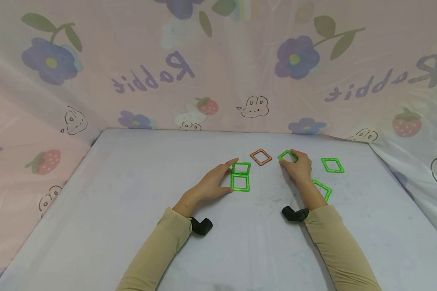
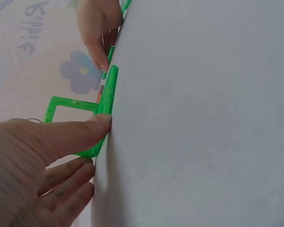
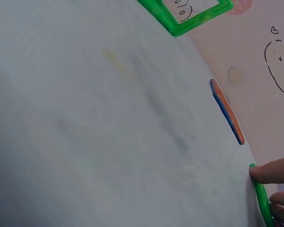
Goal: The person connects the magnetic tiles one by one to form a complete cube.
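Tile in right hand, diamond-wise, one corner straight ahead

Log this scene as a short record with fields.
Left hand: holds joined green frames, one flat, one raised
Right hand: pinches single green frame
Between hands: orange frame
Far right: loose green frame
Beside right forearm: partly hidden green frame
Surface: white table
Backdrop: printed cloth

The person wears a long, creased khaki fabric left sleeve and matching right sleeve, with a black, bent left wrist camera and similar right wrist camera.
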`<state>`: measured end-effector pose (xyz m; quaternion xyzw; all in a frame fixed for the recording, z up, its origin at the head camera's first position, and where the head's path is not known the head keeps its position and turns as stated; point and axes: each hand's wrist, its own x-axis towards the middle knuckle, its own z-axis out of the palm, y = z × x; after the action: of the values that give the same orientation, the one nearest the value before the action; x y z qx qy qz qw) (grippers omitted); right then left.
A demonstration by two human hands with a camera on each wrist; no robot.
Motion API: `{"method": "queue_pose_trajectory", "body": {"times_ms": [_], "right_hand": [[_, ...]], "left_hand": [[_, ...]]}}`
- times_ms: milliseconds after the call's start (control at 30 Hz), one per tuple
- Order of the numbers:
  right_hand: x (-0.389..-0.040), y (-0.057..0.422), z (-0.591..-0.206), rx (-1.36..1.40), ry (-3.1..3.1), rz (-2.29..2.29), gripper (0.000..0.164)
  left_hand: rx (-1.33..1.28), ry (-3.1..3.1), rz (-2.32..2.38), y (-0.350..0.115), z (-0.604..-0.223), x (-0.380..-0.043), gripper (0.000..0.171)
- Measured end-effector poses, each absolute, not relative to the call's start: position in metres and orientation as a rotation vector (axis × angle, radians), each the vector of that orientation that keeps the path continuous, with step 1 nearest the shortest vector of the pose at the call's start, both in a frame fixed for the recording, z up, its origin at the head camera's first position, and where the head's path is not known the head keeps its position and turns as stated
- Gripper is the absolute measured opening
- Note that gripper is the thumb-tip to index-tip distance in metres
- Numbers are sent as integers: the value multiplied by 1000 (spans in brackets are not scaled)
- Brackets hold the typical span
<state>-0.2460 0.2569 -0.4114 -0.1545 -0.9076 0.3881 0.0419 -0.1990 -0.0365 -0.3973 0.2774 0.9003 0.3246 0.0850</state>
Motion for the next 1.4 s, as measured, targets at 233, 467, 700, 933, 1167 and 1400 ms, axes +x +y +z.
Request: {"method": "queue_pose_trajectory", "body": {"times_ms": [233,467,700,933,1167,1400], "right_hand": [[-240,253,-405,-413,-2862,1005,63],[-233,251,-401,-400,-2900,953,65],[-232,250,-404,-395,-2902,896,66],[-227,248,-396,-346,-2955,798,67],[-226,247,-394,-385,-2973,790,69],[-222,248,-395,-330,-2976,812,69]], "left_hand": [[838,2691,962,-37,-398,-199,90],[863,2698,960,-37,-399,-199,90],[854,2699,955,-37,-398,-199,91],[854,2697,949,-37,-397,-200,90],[855,2689,964,-38,-397,-198,89],[851,2684,965,-38,-396,-198,89]]}}
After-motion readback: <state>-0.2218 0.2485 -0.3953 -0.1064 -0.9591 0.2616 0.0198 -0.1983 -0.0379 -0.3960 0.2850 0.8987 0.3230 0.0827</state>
